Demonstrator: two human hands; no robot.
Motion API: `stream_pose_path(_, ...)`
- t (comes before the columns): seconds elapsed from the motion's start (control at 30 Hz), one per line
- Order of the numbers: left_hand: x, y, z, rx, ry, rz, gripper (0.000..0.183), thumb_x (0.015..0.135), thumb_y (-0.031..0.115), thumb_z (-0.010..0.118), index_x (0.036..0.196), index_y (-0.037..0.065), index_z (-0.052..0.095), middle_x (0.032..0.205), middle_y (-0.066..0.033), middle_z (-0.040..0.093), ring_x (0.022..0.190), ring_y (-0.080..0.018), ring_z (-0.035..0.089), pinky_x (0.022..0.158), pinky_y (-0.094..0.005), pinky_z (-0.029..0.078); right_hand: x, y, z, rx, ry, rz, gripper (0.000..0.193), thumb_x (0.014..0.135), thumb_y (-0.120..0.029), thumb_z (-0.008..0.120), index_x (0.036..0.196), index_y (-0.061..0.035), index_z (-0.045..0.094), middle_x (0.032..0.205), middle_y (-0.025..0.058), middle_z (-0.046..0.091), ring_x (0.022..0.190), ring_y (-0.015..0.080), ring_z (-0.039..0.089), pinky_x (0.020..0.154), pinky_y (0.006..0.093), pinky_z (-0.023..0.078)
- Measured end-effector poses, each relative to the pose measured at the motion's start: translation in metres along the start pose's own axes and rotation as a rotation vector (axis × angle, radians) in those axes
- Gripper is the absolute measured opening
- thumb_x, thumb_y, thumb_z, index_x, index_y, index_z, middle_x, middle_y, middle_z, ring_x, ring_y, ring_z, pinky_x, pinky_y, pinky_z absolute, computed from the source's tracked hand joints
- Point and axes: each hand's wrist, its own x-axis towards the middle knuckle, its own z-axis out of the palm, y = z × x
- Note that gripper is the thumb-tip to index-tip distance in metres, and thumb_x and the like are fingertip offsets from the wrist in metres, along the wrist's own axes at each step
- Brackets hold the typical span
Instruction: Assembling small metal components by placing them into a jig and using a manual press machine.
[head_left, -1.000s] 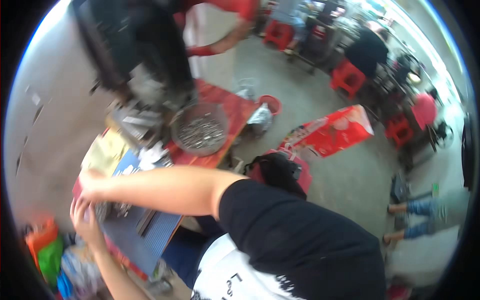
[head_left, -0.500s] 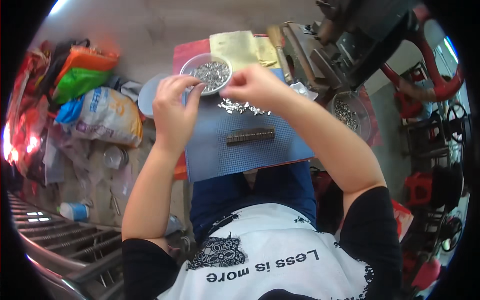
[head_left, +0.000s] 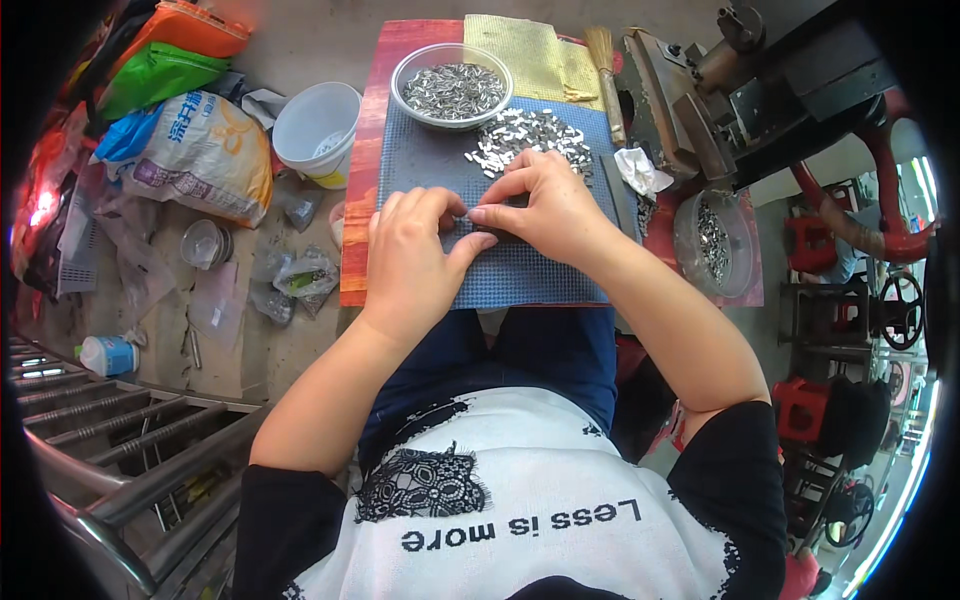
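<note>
On a blue textured mat point(head_left: 560, 275), both my hands meet over a dark slotted metal bar point(head_left: 508, 235), which they mostly cover. My left hand point(head_left: 412, 245) has its fingers curled and its thumb against the near side of the bar, at the left end. My right hand point(head_left: 555, 205) is closed in a pinch above the bar, thumb pointing left; whatever lies between its fingertips is too small or hidden to name. Just beyond, a loose pile of small shiny metal pieces point(head_left: 530, 138) lies on the mat. Behind it stands a clear round bowl point(head_left: 402, 95) full of similar pieces.
Yellow sheets point(head_left: 515, 50) and a brush point(head_left: 604, 85) lie at the far side. To the right are a machine point(head_left: 690, 130), crumpled white paper point(head_left: 642, 172) and another clear tub point(head_left: 742, 262). A white bucket point(head_left: 318, 120) and bags point(head_left: 200, 155) stand left.
My hands have come from beside the bowl down toward me onto the metal bar. The view has shifted, so the table sits higher and more of the loose pile shows.
</note>
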Motion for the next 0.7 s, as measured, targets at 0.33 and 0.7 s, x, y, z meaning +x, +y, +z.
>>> stream_pose_path(0.33, -0.003, -0.003, 0.002, -0.016, -0.024, -0.004, 0.024, 0.076, 0.025, 0.083, 0.088, 0.008, 0.072, 0.089, -0.0045, 0.066, 0.091, -0.0248, 0.059, 0.084, -0.0397, 0.04, -0.007, -0.005, -0.006, -0.072, 0.005, 0.032, 0.022, 0.076, -0.03, 0.085, 0.084, -0.0099, 0.078, 0.092, 0.0073, 0.062, 0.101, 0.0271, 0.054, 0.09, 0.0389, 0.044)
stream_pose_path(0.7, -0.003, -0.003, 0.003, -0.023, -0.026, -0.008, 0.022, 0.075, 0.024, 0.082, 0.087, 0.008, 0.072, 0.09, -0.0028, 0.066, 0.091, -0.0243, 0.058, 0.084, -0.0392, 0.039, -0.015, 0.005, -0.023, -0.013, -0.077, 0.044, 0.02, 0.079, -0.027, 0.084, 0.086, -0.0085, 0.078, 0.091, 0.0058, 0.061, 0.097, 0.0238, 0.056, 0.088, 0.0361, 0.045)
